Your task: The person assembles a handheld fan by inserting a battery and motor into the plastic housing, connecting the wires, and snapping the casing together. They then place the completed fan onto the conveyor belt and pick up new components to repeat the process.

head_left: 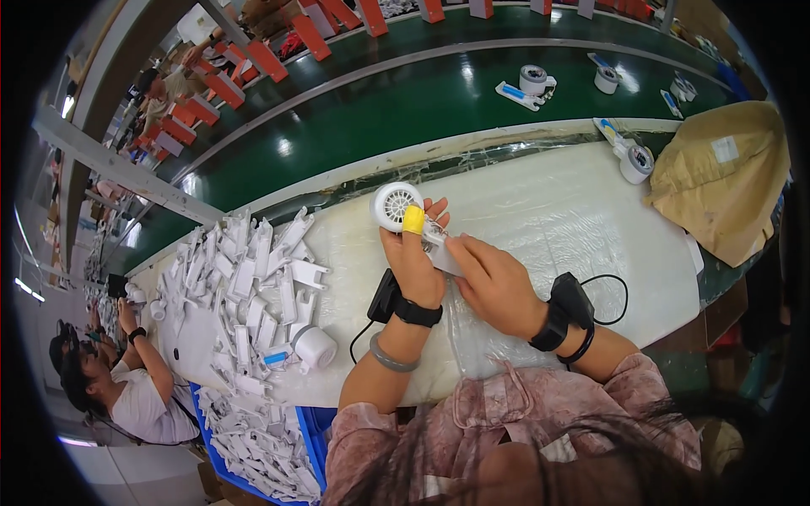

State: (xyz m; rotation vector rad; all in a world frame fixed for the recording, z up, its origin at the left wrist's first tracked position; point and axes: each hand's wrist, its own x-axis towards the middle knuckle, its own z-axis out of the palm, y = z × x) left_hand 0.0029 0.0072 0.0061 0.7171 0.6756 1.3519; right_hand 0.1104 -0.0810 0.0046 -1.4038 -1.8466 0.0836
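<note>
- Left hand (413,257) wrapped around the white handheld fan (403,216), held above the padded white table (582,228); a yellow finger cot (413,220) covers one fingertip; a black wrist device (396,304) sits on that wrist.
- Right hand (494,282) pinches the fan's handle end, fingers closed on it; a second black device (572,302) sits on that wrist.
- Judgement: fan looks light, hard plastic, smooth, likely slippery; round grille head seems the fragile part, so the handle is the safer hold.
- Left of the hands: heap of white plastic parts (245,287), spilling toward a blue bin (308,438).
- Farther: tape rolls (533,80) on the green conveyor (388,110); tan bag (726,181) at right; another person (126,379) works at lower left.
</note>
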